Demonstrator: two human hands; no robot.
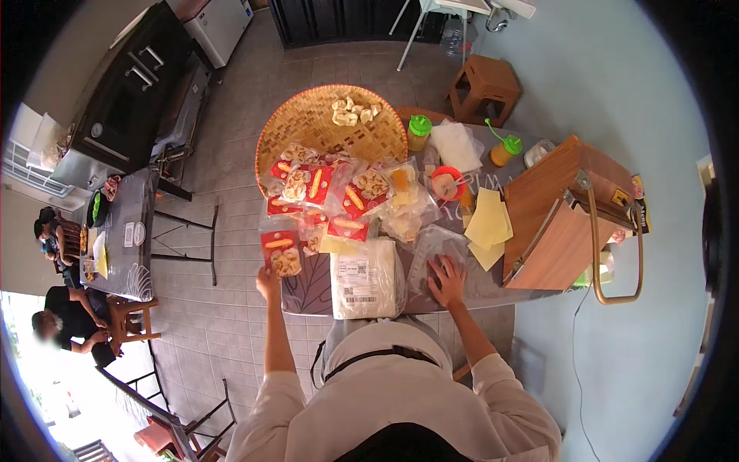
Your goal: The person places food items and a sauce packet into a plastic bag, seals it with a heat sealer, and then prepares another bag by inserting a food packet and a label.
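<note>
Holding a red-labelled packet [282,249] by its lower edge, the left grip [269,282] was closed on it at the left side of the worktop [308,291]; whether the packet's far side touched the surface could not be told. The right grip [449,280] was released, its fingers spread and laid on a clear plastic bag [433,248] near the front edge. Between the two lay a white wrapped parcel [365,279] with a printed label, close to the person's waist. Beyond it, similar red-labelled packets were heaped [308,185], some overlapping the near part of a round woven tray [286,123], which carried a few pale pieces [354,112] near its far rim. To the right of the heap stood a red cup [440,171], with a green-capped bottle [419,134] farther back. Yellow sheets [488,217] lay to the right of the clear bag, just beside a wooden case [543,196] with a curved metal handle [595,254].
</note>
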